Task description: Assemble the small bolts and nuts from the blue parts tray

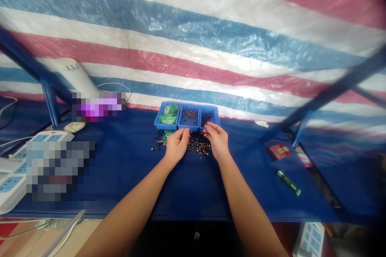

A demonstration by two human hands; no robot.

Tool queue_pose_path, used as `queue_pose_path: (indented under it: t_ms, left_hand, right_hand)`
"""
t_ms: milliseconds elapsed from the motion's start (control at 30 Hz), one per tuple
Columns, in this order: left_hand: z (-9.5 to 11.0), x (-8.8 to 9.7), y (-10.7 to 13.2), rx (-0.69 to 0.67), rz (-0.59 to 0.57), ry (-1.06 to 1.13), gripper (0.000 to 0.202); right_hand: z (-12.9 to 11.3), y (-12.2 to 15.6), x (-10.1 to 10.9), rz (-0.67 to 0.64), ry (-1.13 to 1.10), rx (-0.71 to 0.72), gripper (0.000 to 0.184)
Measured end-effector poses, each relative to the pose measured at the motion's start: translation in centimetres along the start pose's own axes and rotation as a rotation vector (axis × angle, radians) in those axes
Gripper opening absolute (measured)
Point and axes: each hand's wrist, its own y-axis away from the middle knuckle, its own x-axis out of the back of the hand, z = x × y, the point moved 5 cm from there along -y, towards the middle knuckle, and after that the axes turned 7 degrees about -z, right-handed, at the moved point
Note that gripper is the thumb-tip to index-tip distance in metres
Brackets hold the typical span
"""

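Note:
My left hand [177, 143] is closed, thumb pressed against the forefinger, in front of the middle blue bin [189, 128]. Whatever it may hold is too small to tell. Before the right blue bin [218, 122], my right hand [218, 141] has thumb and fingertips pinched together; I cannot make out anything between them. Small metal screw-like parts [189, 115] lie in the middle bin, and small dark pieces [206, 118] in the right one. Green packets [169, 115] fill the left blue bin [156, 122]. Between my hands, a pile of loose screw-like parts [203, 148] lies on the blue table.
White power strips [9, 196] and a blurred-out item [60, 172] are at the left. A white cylinder [76, 76] stands behind them. At the right lie a red box [279, 151] and a green tube [288, 182]. Blue metal bars [319, 92] frame the table; a striped sheet [193, 40] hangs behind.

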Motion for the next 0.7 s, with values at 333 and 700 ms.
queue_pose_path:
  t_ms: [333, 700]
  left_hand:
    - [-0.3, -0.2, 0.0, -0.008, 0.017, 0.063, 0.027]
    - [0.0, 0.2, 0.2, 0.014, 0.052, 0.023, 0.032]
  right_hand:
    - [-1.2, 0.5, -0.6, -0.180, 0.664, 0.218, 0.021]
    - [0.0, 1.6, -2.7, -0.464, 1.222, 0.279, 0.027]
